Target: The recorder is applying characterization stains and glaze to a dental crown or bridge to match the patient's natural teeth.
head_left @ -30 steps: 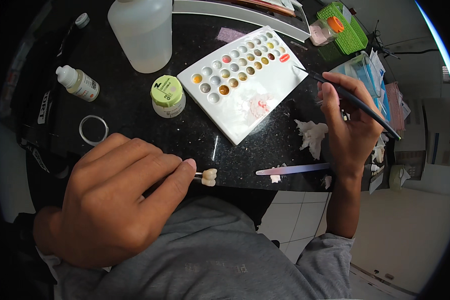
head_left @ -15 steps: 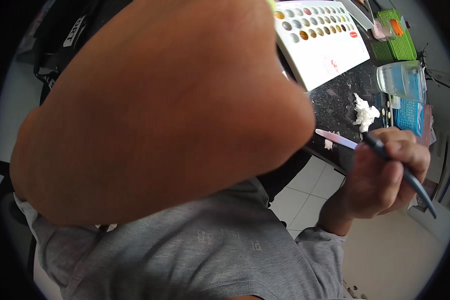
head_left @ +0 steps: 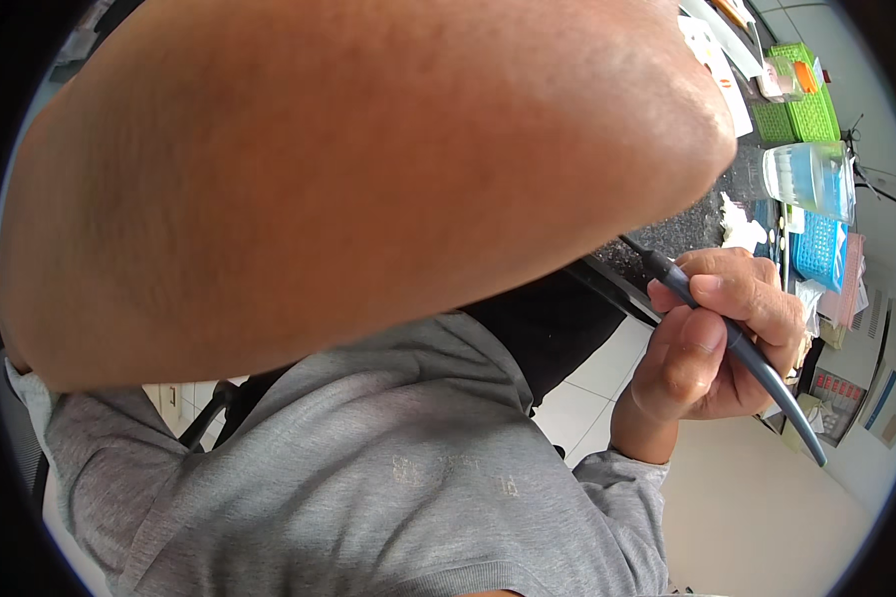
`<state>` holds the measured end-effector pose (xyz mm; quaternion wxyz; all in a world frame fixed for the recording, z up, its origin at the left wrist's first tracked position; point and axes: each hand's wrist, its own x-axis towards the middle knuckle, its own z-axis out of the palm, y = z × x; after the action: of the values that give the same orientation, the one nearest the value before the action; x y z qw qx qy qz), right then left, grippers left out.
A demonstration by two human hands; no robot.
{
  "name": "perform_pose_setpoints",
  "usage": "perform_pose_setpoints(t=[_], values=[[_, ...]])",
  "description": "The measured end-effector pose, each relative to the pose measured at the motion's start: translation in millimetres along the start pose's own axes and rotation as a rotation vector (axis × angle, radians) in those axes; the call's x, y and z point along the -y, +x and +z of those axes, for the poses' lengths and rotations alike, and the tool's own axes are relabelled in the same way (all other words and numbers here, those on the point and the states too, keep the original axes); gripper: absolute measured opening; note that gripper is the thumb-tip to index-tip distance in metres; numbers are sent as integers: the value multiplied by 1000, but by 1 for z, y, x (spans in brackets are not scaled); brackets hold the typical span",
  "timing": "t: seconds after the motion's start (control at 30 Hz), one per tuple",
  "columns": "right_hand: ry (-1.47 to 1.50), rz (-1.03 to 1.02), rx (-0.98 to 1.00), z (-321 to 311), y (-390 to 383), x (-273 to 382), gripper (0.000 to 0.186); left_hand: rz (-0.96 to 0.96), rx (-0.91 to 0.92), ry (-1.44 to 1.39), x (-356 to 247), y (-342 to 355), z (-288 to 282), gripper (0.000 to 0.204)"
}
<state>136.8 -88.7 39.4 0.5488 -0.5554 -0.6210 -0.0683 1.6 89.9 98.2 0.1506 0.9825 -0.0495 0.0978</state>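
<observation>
My right hand [head_left: 732, 323] holds a slim dark blue-grey paintbrush [head_left: 762, 373] between thumb and fingers, just off the table's front edge. Its thin black end points up and left toward the dark tabletop [head_left: 647, 257], and its tapered handle runs down to the right. A large bare forearm and elbow, mine on the left [head_left: 368, 199], crosses close in front of the camera; the left hand lies beyond the picture. Part of a white paint palette [head_left: 724, 85] shows past the elbow. A crumpled white tissue [head_left: 740, 225] lies above my right hand.
A clear glass of liquid [head_left: 804, 177] stands at the right of the table. Behind it are a green basket [head_left: 816, 109] and a small jar with an orange item [head_left: 779, 80]. A blue basket [head_left: 816, 244] sits nearer, beside a pink one [head_left: 848, 284].
My left arm has swung to the right and now hides most of the palette and a pale lilac stick on the table. My right hand has moved a little left with the paintbrush.
</observation>
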Motion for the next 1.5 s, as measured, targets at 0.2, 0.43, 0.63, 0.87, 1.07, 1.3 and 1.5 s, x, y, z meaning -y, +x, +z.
perform_pose_setpoints(t=[0.2,0.43,0.63,0.87,1.07,1.3,1.5], values=[[65,-12,37,-3,1,-1,15,-151,111,-66,-6,4,-7,3],[3,38,-33,5,-2,3,16,-277,195,-118,-10,4,-13,3],[5,32,5,3,0,3,14,-201,159,-104,-5,2,-11,4],[129,60,-123,-3,-1,2,12,-74,48,-57,0,-5,-5,4],[136,113,-25,-11,-5,6,19,-2,-29,-31,7,-8,0,5],[29,58,119,-13,-4,5,16,52,-80,2,8,-10,5,6],[-16,47,131,-12,-4,5,18,79,-107,19,9,-10,6,7]])
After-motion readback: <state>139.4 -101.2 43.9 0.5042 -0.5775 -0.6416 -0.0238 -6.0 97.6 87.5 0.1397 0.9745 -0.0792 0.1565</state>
